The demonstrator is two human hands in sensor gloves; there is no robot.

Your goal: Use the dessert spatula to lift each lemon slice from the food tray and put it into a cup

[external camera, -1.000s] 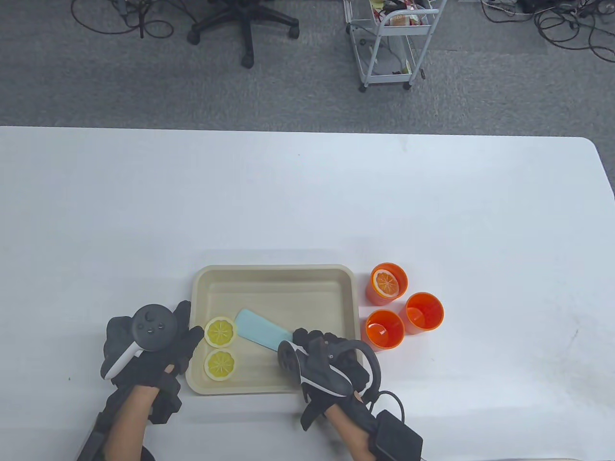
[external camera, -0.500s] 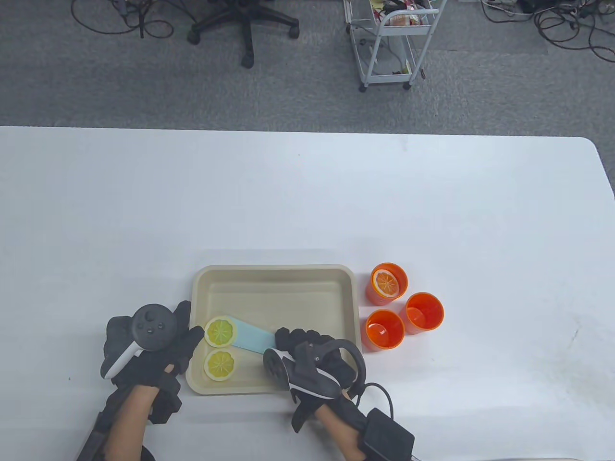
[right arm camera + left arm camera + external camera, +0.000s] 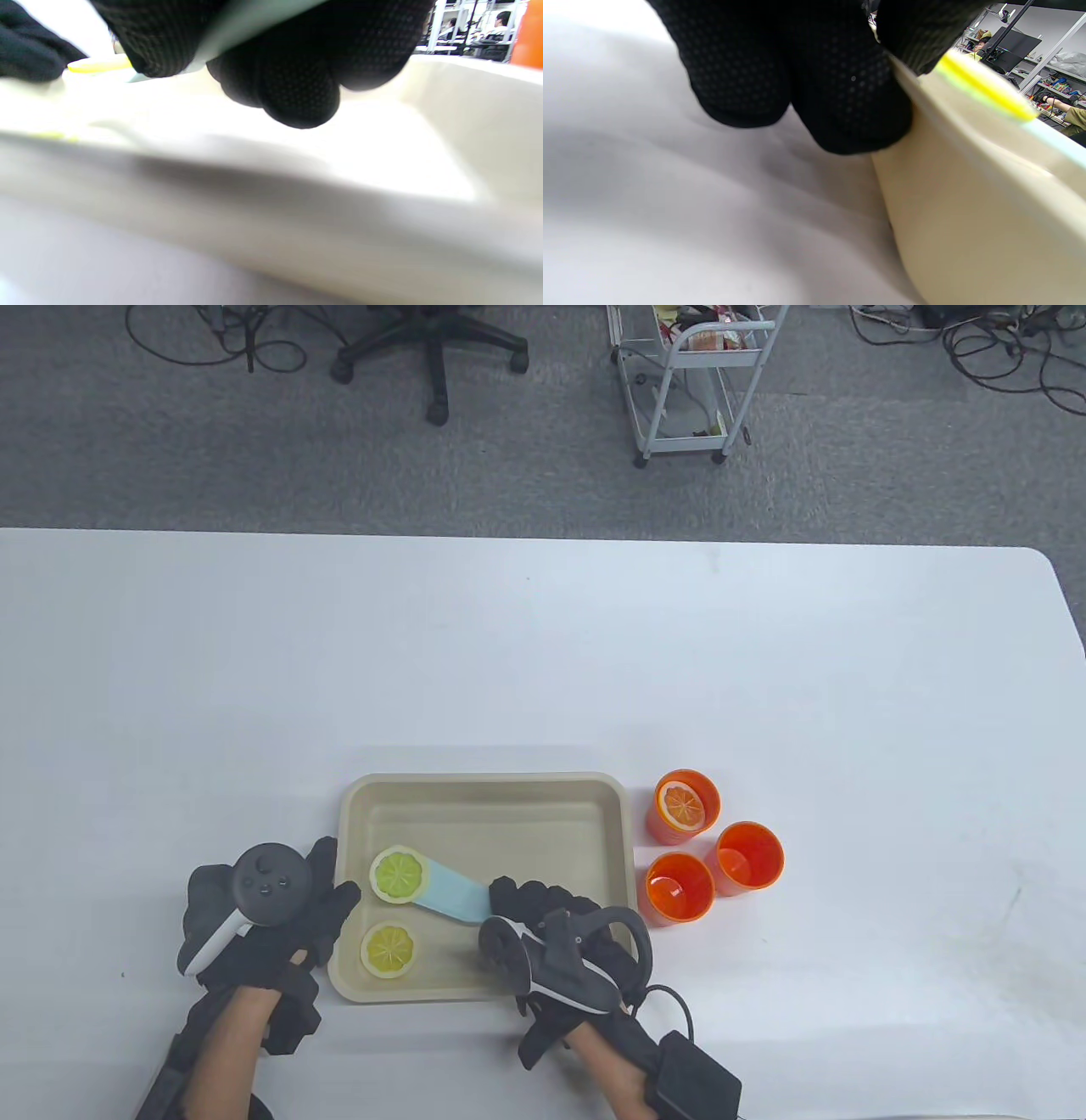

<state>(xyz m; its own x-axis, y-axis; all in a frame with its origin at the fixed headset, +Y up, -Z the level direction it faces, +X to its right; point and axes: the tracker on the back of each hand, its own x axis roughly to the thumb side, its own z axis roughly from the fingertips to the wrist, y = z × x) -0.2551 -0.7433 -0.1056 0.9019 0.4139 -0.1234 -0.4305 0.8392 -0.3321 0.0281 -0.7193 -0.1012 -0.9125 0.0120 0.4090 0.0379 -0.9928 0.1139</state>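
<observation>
Right hand [image 3: 560, 937] grips spatula [image 3: 454, 895]; lemon slice [image 3: 399, 874] rides blade over tray [image 3: 484, 789]. Left hand [image 3: 254, 916], fingers straight, presses tray's left rim. 2nd slice [image 3: 388, 950] in tray; 3 cups [image 3: 713, 853] right. No legible writing.

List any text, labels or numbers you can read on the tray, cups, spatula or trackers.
None readable.
The food tray, dessert spatula and orange cups show no print.
The left hand's tracker has buttons, but any marks are too small to read.
Packages on the background cart are too blurred.
</observation>
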